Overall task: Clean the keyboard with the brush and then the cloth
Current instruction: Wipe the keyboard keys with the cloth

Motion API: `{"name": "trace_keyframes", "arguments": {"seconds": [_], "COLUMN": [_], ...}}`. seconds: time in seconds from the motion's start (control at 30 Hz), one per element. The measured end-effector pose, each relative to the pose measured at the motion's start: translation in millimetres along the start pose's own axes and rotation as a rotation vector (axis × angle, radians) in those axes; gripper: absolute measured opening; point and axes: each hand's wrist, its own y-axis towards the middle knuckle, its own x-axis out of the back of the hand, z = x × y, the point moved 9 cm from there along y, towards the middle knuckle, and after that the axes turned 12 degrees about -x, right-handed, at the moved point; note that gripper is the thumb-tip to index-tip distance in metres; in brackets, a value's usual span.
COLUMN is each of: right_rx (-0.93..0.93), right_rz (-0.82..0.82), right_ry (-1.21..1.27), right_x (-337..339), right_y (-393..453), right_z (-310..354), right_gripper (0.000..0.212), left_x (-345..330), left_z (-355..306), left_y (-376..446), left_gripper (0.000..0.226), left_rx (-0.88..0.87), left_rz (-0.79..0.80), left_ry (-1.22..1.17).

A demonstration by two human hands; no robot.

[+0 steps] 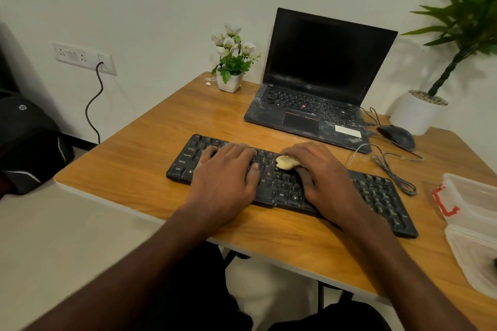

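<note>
A black full-size computer keyboard (pixel 293 185) lies slanted on the wooden table (pixel 129 166), near its front edge and just in front of an open black laptop (pixel 320 80) with a dark, dusty screen. The left hand (pixel 226 177) rests flat on the left half of the keys, fingers straight and slightly spread, holding nothing. The right hand (pixel 320 172) sits over the middle of the keyboard — its fingers curl round a small pale yellow wad of cloth (pixel 287 162), pressing it against the keys; only the wad's left end shows past the fingertips.

Behind the keyboard to the right, a black corded mouse (pixel 396 137) sits beside the laptop, its cable looping across the table. A small white pot of white artificial flowers (pixel 231 62) stands at the far corner. A clear plastic box with a red latch (pixel 470 212) sits at the right edge — and a tall green plant in a white pot (pixel 419 113) stands behind it.
</note>
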Motion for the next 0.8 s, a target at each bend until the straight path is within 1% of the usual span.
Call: {"name": "trace_keyframes", "arguments": {"seconds": [0.07,0.13,0.2,0.27,0.37,0.43,0.53,0.63,0.73,0.8], "right_rx": [0.011,0.036,0.021,0.011,0.022,0.034,0.070,0.092,0.059,0.046], "right_rz": [-0.015,-0.002,-0.001,-0.028,-0.078,-0.087,-0.037,0.015,-0.050,-0.093], "right_ry": [0.001,-0.006,0.047,0.107,0.115,0.075,0.067,0.122,0.190,0.154], "right_x": [-2.3,-5.0,-3.2,1.6,9.7,10.1,3.8,-1.8,7.1,11.3], "right_y": [-2.9,-2.9,-1.8,-2.2,-5.3,-6.8,-5.1,-4.1,-4.4,-6.7], "right_z": [0.4,0.4,-2.8,-4.0,-2.8,-1.2,0.7,2.6,-4.1,-4.6], "right_gripper": [0.039,0.035,0.033,0.029,0.021,0.023,0.036,0.034,0.026,0.024], "left_x": [-1.0,-2.5,-2.6,-1.7,-1.3,-2.1,-3.1,-2.8,-2.9,-2.9], "left_z": [-1.2,-1.3,-0.4,-0.4,-0.7,-0.8,-1.0,-1.1,-1.0,-0.4], "left_y": [1.2,1.5,1.0,1.0,1.4,1.4,1.1,1.1,0.6,0.1], "left_gripper": [0.043,0.043,0.043,0.044,0.048,0.047,0.045,0.047,0.048,0.049], "left_rx": [-0.008,-0.010,-0.008,-0.009,-0.011,-0.017,-0.019,-0.018,-0.018,-0.018], "left_rz": [0.003,0.015,0.013,0.007,0.005,0.010,0.013,0.011,0.015,0.018], "left_ry": [0.011,0.012,0.026,0.041,0.045,0.047,0.052,0.055,0.053,0.057]}}
